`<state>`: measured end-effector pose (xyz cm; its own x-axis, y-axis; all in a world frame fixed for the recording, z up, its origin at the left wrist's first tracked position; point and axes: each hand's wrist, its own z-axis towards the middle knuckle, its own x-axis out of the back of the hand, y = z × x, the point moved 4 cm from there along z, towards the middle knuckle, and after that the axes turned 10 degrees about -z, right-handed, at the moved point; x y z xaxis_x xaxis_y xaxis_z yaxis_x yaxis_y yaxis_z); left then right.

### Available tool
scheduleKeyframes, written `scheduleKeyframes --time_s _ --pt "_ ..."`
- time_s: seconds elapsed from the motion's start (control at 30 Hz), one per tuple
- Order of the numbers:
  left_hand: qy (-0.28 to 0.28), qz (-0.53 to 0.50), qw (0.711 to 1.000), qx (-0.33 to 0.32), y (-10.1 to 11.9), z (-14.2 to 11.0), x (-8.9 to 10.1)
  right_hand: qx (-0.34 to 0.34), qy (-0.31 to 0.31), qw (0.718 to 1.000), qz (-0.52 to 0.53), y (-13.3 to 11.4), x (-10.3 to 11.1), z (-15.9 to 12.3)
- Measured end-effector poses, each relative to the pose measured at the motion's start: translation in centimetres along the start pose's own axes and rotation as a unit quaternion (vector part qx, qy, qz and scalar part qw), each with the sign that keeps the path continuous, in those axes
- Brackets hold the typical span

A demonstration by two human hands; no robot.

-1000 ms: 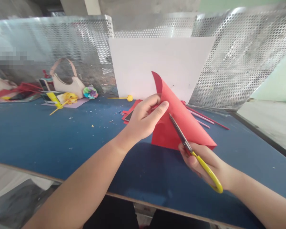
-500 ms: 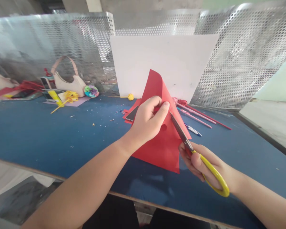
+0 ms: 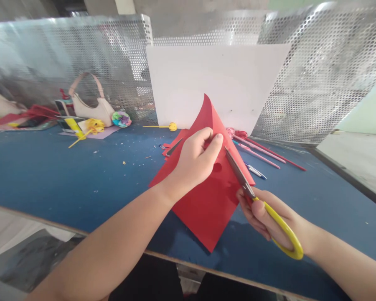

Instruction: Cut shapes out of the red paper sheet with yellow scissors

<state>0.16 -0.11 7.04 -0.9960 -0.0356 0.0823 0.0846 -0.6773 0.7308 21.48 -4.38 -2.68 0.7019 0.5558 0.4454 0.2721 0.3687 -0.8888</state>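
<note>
A red paper sheet [image 3: 207,200] hangs above the blue table [image 3: 65,175], one corner pointing up and one down toward me. My left hand [image 3: 196,161] pinches it near the top with thumb and fingers. Yellow-handled scissors [image 3: 263,205] are gripped in my right hand [image 3: 269,215], fingers through the loops. Their closed blades lie along the sheet's right edge, the tip close to my left thumb. A small round hole shows in the paper just under that thumb.
A white board [image 3: 216,83] leans on the perforated metal screen [image 3: 316,75] behind. Pink and red sticks and a pen [image 3: 260,152] lie to the right. A pink bag [image 3: 89,106], paper flowers [image 3: 121,119] and a yellow flower on a stick [image 3: 167,126] sit at the back left.
My left hand has turned the red sheet clockwise, so its lower corner swung from the right down toward me. The scissors stayed along its right edge.
</note>
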Motion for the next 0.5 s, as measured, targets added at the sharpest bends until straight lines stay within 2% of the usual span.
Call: scheduleKeyframes --time_s 0.33,0.43,0.5 --pt "-0.011 0.022 0.999 -0.026 -0.1 0.3 0.3 0.007 -0.002 0.999 -0.040 -0.7 0.3 0.2" --pt "-0.025 0.026 0.999 -0.033 0.2 0.4 0.4 0.004 -0.016 0.998 -0.067 -0.9 0.5 0.5" --pt "-0.036 0.031 0.998 -0.038 0.3 0.5 0.5 0.002 -0.005 0.998 -0.065 -0.6 0.8 0.5"
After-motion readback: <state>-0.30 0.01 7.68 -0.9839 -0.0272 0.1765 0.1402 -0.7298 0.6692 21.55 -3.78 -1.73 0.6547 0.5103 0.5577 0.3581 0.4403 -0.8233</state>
